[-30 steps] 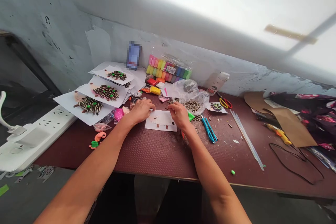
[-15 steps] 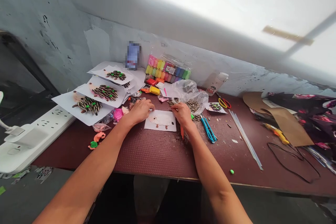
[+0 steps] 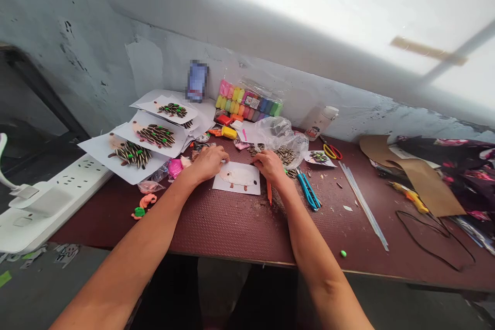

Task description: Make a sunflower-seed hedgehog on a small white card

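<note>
A white paper card (image 3: 218, 185) lies on the table in front of me, bearing a pale hedgehog-shaped body (image 3: 240, 177) with small brown feet and a dark dot at its right end. Its upper left corner is between the curled fingers of my left hand (image 3: 210, 163). My right hand (image 3: 270, 167) pinches the upper right corner, fingertips pressed together. Striped sunflower seeds (image 3: 285, 155) are heaped just behind my right hand. Beside that wrist lies an orange pen-like tool (image 3: 269, 194).
Finished seed hedgehog pictures (image 3: 154, 136) are stacked at left, near a white power strip (image 3: 58, 201). Modelling clay packs (image 3: 249, 100) lean on the wall. To the right are a blue cutter (image 3: 308, 192), scissors (image 3: 331, 151), clear glue sticks (image 3: 363, 205) and a yellow glue gun (image 3: 413, 200).
Both hands stay at the card's upper corners with hardly any movement. The whole view has shifted very slightly.
</note>
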{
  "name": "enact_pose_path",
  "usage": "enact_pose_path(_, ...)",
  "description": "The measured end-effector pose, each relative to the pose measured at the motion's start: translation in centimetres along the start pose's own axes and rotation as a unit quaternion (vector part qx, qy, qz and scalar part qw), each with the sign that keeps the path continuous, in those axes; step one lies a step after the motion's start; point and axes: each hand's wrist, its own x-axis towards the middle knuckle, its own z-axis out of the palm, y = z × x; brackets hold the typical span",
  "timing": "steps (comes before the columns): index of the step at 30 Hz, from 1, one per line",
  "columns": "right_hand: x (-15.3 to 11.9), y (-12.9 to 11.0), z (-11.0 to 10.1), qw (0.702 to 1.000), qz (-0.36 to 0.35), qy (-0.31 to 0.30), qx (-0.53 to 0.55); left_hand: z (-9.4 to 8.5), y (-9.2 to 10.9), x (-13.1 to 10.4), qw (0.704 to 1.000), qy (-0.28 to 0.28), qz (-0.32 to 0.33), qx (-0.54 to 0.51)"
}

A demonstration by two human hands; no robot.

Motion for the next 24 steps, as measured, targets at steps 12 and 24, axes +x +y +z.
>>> enact_pose_path(12,-0.5,-4.8,0.5,0.984,-0.047,-0.011,0.172,-0.5,0.6,-0.1,1.000,-0.014,-0.012,0.017)
enact_pose_path(24,-0.7,-5.7,1.2,0.993,-0.067,-0.036,0.093,-1.3,1.2,-0.3,0.999,-0.032,-0.023,0.021)
